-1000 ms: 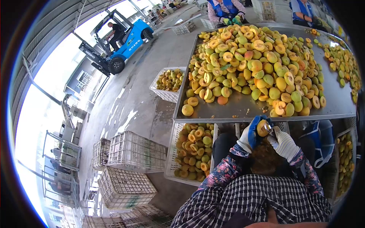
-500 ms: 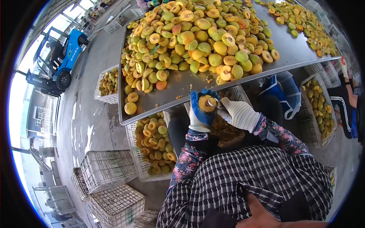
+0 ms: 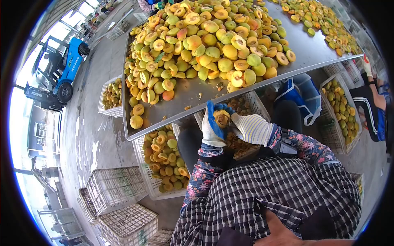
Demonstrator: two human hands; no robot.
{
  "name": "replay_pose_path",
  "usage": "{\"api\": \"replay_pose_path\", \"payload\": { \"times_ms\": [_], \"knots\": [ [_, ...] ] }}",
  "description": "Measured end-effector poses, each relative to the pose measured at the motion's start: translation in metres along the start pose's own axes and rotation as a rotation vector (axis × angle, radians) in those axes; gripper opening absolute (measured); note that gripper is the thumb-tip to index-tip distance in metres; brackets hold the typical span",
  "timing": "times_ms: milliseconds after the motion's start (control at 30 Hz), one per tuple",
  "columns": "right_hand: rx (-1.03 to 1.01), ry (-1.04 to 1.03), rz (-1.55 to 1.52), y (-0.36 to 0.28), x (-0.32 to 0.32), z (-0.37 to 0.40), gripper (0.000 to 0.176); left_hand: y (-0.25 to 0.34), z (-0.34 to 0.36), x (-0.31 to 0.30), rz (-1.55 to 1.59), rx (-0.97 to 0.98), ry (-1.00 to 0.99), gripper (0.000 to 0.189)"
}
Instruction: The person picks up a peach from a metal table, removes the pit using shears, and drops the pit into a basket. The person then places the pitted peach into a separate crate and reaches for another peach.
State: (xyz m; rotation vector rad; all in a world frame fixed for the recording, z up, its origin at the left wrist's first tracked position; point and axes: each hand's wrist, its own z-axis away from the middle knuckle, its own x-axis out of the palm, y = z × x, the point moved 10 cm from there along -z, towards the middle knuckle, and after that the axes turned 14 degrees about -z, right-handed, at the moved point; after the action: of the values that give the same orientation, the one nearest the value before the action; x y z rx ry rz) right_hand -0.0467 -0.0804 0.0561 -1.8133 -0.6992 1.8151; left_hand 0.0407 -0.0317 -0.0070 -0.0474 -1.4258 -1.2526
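Observation:
My left hand (image 3: 213,126), in a blue-coated white glove, is closed around a peach half (image 3: 222,118) with its cut side turned up and a dark ring at the middle. Right against the fruit is my right hand (image 3: 251,128), in a striped white glove, its fingers pinched on a thin metal tool that is mostly hidden now. Both hands are just off the front edge of a metal table (image 3: 172,114), which bears a large heap of halved peaches (image 3: 205,45). Below my hands stands a crate (image 3: 259,104) with brownish pieces in it.
A crate of peach halves (image 3: 164,160) stands left of my legs, another crate (image 3: 110,98) beyond it. Stacked crates (image 3: 117,184) are at lower left. Right of me are a blue bag (image 3: 303,98) and a full crate (image 3: 340,112). A blue forklift (image 3: 67,65) stands far left; another person's arm (image 3: 368,67) is at right.
The peach half has turned a little in my left hand, and a dark ring shows on its cut face. My right hand has shifted slightly left and down, hiding the metal tool more.

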Motion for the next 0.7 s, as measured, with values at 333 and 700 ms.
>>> {"api": "replay_pose_path", "payload": {
  "times_ms": [333, 700],
  "knots": [
    [-0.145, 0.051, -0.710, 0.003, 0.007, -0.003, 0.029, 0.025, 0.013, 0.008, -0.395, 0.245, 0.122, 0.042],
    [-0.106, 0.057, -0.816, 0.019, 0.026, -0.007, 0.025, 0.015, 0.002, 0.015, -0.805, 0.094, -0.081, 0.046]
  ]
}}
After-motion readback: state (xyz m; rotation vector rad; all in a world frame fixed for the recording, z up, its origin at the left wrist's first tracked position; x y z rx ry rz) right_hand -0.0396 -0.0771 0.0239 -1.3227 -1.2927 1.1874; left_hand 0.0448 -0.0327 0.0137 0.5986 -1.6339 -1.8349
